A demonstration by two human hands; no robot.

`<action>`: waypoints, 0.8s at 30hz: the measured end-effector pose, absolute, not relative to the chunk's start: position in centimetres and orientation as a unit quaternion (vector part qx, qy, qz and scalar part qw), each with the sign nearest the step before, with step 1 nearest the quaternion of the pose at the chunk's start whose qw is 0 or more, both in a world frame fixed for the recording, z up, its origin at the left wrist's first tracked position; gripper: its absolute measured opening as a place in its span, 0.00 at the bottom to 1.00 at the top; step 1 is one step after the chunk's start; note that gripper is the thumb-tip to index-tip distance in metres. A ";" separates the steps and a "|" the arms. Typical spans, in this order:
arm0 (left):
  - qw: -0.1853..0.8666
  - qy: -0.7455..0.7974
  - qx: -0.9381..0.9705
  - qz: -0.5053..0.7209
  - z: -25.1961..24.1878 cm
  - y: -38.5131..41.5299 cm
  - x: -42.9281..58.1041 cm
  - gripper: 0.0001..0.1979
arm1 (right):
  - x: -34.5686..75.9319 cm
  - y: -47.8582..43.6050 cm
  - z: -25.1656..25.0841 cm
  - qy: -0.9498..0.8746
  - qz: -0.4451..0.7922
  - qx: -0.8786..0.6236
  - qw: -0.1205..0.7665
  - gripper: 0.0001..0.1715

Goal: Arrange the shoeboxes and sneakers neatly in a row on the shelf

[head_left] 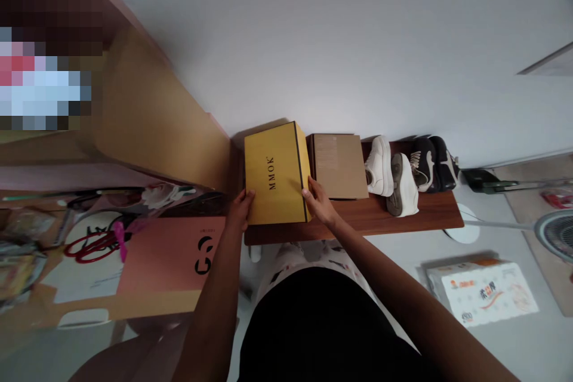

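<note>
A yellow box (275,173) printed MMOK sits at the left end of a low dark wooden shelf (403,218) against the white wall. My left hand (242,208) grips its near left corner, fingers curled on the edge. Pressed against the box's right side is my right hand (319,202), fingers closed on the black-trimmed edge. Touching the yellow box on the right is a plain brown cardboard box (339,165).
A pair of white sneakers (391,174) and a pair of black sneakers (432,162) stand on the shelf's right part. A pink paper bag (172,253) and clutter lie left. A pack of tissue (483,292) and a fan base (555,233) sit on the floor right.
</note>
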State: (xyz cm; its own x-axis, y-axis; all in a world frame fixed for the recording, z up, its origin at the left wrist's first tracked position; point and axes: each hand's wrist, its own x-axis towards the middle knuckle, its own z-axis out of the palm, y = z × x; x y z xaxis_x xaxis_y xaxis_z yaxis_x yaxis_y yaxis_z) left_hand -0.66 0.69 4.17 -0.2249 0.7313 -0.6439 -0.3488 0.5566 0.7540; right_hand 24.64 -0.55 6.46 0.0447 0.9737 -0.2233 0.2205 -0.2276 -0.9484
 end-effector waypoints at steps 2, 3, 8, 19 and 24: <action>0.583 0.659 0.165 0.445 4.7 1.0 -0.8 0.24 | 24.5 0.0 6.4 -0.487 0.526 -0.587 0.376 0.44; 0.570 0.668 0.177 0.444 4.9 1.2 -0.8 0.25 | 24.3 0.3 6.3 -0.487 0.548 -0.568 0.373 0.43; 0.521 0.689 0.234 0.445 5.0 1.9 -0.7 0.28 | 23.7 1.0 5.0 -0.454 0.591 -0.556 0.368 0.36; 0.492 0.711 0.263 0.427 2.9 2.5 -0.2 0.28 | 23.2 3.1 1.1 -0.470 0.548 -0.633 0.280 0.29; 0.501 0.711 0.245 0.428 2.2 2.7 -0.4 0.27 | 22.7 3.4 0.7 -0.461 0.542 -0.644 0.283 0.28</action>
